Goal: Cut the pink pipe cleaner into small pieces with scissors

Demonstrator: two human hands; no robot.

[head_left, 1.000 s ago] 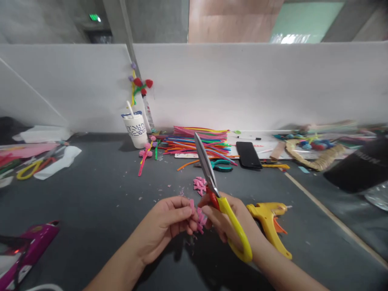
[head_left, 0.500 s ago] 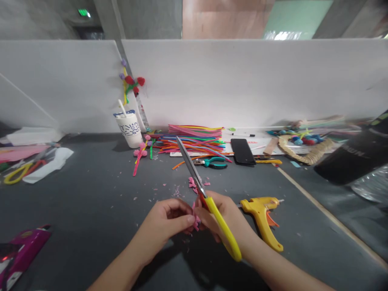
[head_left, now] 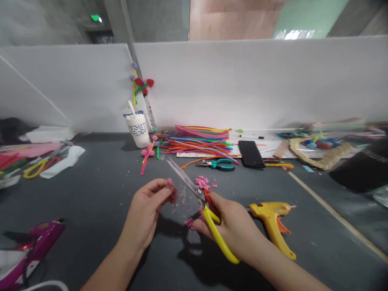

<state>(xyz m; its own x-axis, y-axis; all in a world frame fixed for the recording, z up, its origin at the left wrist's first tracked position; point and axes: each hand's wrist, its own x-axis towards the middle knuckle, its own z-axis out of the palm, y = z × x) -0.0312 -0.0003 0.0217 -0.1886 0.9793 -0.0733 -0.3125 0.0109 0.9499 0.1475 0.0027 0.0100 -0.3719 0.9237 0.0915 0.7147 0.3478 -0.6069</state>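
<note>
My right hand (head_left: 232, 226) grips yellow-handled scissors (head_left: 200, 204), whose closed blades point up and to the left over the dark table (head_left: 100, 210). Under its fingers it also holds a small pink pipe-cleaner piece (head_left: 190, 222). My left hand (head_left: 147, 210) is a little to the left, its fingertips pinched on a tiny pink bit (head_left: 170, 182) near the blade tip. Short pink cut pieces (head_left: 202, 182) lie on the table just beyond the scissors.
A yellow glue gun (head_left: 273, 222) lies right of my right hand. Further back are a stack of coloured pipe cleaners (head_left: 200, 141), teal pliers (head_left: 220, 164), a black phone (head_left: 250, 154), a white cup (head_left: 138, 128) and a pink pipe-cleaner flower (head_left: 147, 155). A magenta object (head_left: 33, 250) lies at the lower left.
My hands have come apart: the left moved left and up with a small pink bit. The scissors tilted down toward the left, and the pink piece stays at my right hand.
</note>
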